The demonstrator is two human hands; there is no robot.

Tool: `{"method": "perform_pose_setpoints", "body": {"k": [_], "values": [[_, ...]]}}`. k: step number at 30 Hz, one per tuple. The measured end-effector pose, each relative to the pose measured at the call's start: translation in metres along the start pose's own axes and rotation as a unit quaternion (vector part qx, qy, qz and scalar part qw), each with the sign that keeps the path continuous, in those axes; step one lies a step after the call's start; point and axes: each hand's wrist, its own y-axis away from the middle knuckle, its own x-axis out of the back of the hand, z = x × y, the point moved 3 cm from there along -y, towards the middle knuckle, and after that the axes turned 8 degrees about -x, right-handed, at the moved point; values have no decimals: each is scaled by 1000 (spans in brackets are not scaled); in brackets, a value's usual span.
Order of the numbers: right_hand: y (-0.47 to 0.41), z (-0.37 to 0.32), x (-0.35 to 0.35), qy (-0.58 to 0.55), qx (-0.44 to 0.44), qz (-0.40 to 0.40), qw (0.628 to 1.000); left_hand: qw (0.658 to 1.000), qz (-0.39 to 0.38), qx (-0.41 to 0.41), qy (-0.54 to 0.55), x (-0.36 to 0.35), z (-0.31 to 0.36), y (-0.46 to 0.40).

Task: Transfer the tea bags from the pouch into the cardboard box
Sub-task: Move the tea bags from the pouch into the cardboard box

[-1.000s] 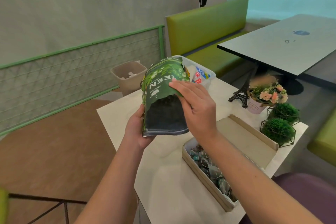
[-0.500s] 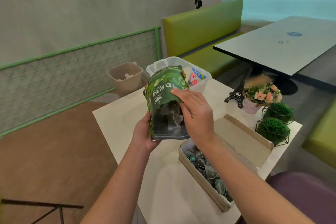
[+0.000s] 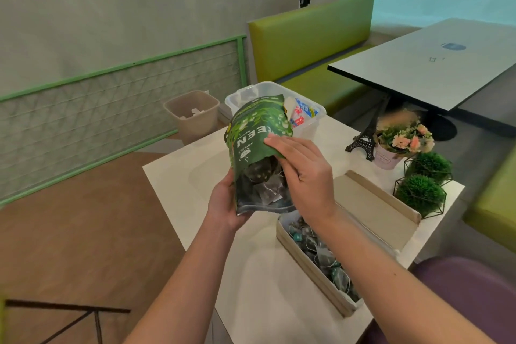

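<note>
Pouch (image 3: 258, 145): green, upside down, held above the white surface (image 3: 259, 288), mouth just over the near end of the cardboard box (image 3: 315, 268). My left hand (image 3: 223, 204) grips its lower edge, fingers curled round it; my right hand (image 3: 304, 173) lies flat against its front, fingers straight. Tea bags (image 3: 268, 187): some visible inside the pouch's clear part, more already lying in the box. Box lid (image 3: 371, 204): open, lying to the right.

The person's two forearms are bare from the bottom of the view to the wrists, with no sleeve showing. The left hand (image 3: 223, 204) and right hand (image 3: 304, 173) carry no ring, watch, glove or bracelet.
</note>
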Motion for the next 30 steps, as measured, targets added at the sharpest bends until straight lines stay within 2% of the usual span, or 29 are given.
{"method": "perform_pose_setpoints", "body": {"k": [3, 6, 13, 16, 18, 21, 24, 26, 28, 30], "values": [[-2, -12, 8, -14, 26, 6, 1000, 998, 3, -45, -32, -4, -3, 8], [-7, -22, 11, -17, 55, 27, 998, 999, -40, 1, 1, -5, -8, 7], [-9, -10, 2, -8, 21, 3, 1000, 1000, -19, -10, 4, -2, -7, 2], [-9, -13, 2, -10, 29, -17, 999, 998, 7, -50, -40, 4, -10, -2], [-10, -14, 0, -15, 26, -34, 999, 989, 28, -109, -91, 1, -10, 4], [-13, -19, 1, -29, 25, -45, 998, 993, -2, -94, -68, -2, -19, 5], [-15, -22, 3, -76, -2, -38, 996, 993, -104, -57, 11, -15, -27, 12], [-17, -21, 6, -106, -26, -38, 993, 988, -139, -55, 33, -19, -32, 13], [-18, -21, 8, -118, -40, -46, 991, 985, -158, -47, 55, -19, -39, 12], [-18, -19, 10, -115, -43, -54, 991, 987, -140, -42, 66, -14, -40, 7]]}}
